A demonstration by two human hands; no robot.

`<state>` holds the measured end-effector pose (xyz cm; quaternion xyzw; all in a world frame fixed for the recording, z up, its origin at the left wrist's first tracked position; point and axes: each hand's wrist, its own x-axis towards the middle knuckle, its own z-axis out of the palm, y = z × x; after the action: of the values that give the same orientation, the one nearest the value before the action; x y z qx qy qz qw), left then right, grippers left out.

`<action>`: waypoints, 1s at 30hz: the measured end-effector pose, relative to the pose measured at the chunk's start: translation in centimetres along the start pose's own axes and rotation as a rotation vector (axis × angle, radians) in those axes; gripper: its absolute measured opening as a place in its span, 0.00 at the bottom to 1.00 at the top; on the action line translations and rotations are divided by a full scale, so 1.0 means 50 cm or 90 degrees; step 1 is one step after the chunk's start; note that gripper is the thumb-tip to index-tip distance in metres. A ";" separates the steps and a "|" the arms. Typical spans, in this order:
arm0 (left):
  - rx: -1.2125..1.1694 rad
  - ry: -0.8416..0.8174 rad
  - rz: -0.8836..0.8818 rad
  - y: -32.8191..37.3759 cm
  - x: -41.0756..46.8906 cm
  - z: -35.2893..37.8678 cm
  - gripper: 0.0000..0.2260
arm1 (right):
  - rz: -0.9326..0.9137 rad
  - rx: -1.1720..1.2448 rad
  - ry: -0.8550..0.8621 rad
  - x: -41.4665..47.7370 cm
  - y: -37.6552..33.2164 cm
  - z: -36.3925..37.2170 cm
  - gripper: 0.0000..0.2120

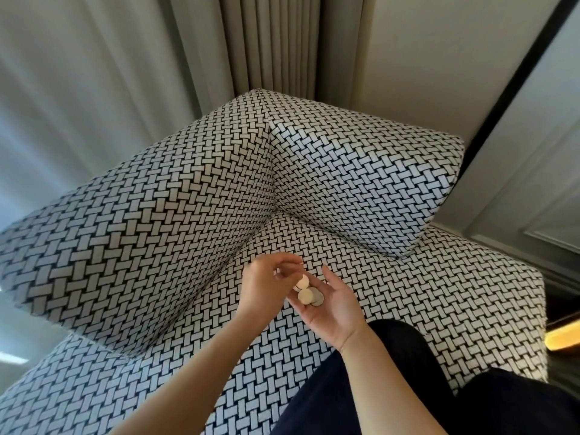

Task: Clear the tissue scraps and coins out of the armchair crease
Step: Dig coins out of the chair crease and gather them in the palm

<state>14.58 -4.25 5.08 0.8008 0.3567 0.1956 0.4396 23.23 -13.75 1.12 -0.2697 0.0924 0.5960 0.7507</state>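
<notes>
Coins [308, 291], a small overlapping heap of pale gold discs and a greyer one, lie in the upturned palm of the right hand [335, 309], whose fingers are relaxed and only slightly cupped around them. The left hand [266, 284] is just above and beside the heap with its fingers curled inward and its fingertips [287, 271] close to the topmost coin; whether they actually pinch that coin cannot be told. Both hands hover over the seat [423, 293] of the armchair, out of the crease [273, 215], which runs behind them where the seat meets the two upright cushions. The left cushion [141, 230] and the right cushion [361, 183] join in a corner, and all the upholstery carries the same black-and-white basket-weave pattern. Dark trousers [502, 403] of the person show at the lower right, over the seat's front edge. Grey pleated curtains [266, 42] hang behind the chair, beside a pale wall [439, 58].
</notes>
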 end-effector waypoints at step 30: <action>0.280 -0.068 -0.288 -0.340 -0.056 -0.116 0.32 | -0.034 0.053 -0.200 0.015 -0.004 -0.011 0.42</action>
<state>2.30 3.03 -6.13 0.7862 0.5356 -0.0313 0.3067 23.73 -13.42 0.37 -0.1441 -0.0088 0.6063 0.7820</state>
